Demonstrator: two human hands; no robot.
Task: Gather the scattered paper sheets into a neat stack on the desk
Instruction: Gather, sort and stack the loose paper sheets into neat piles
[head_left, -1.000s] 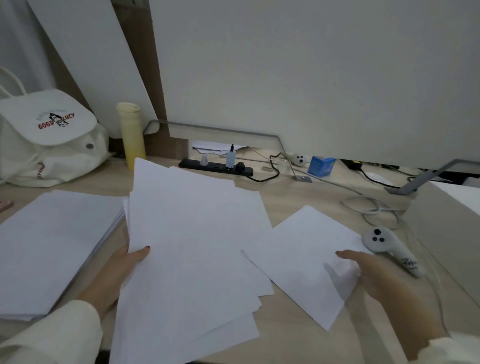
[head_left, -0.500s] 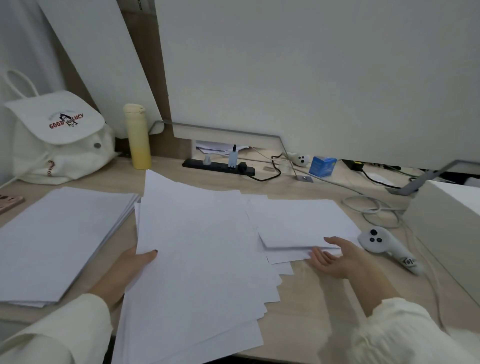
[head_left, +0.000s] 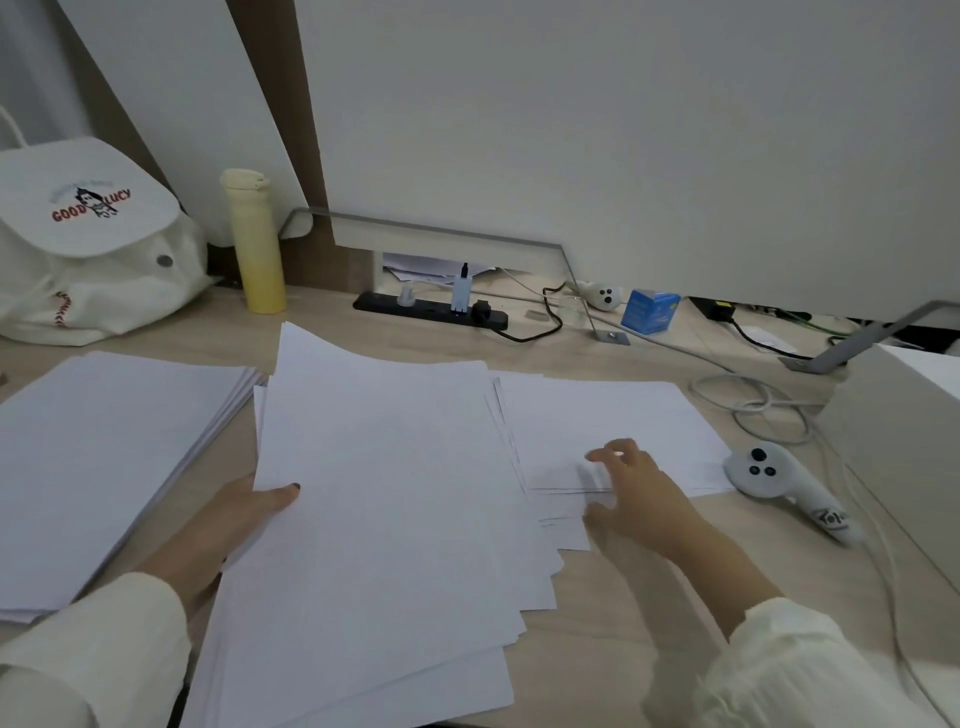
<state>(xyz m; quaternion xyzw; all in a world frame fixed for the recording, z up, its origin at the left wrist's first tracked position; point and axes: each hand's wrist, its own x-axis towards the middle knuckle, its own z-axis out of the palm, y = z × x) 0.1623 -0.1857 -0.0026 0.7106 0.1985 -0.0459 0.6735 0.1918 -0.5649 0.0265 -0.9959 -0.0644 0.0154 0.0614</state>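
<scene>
We are pinching the fanned paper sheets at their left edge with our left grip, thumb on top, by the counter's front edge. Our right grip is lying spread wide, holding nothing, fingertips touching the loose sheets overlapping toward the counter's right side.

The left hand is gripping the near left edge of the fanned sheets, its thumb lying flat on top and its fingers hidden underneath. Its forearm, in a cream sleeve, is slanting in from the lower left. The right hand is stretching palm down over the sheets' right side, fingers spread, loosely curved and blurred, contact unclear. Its sleeved forearm is angling in from the lower right.
</scene>
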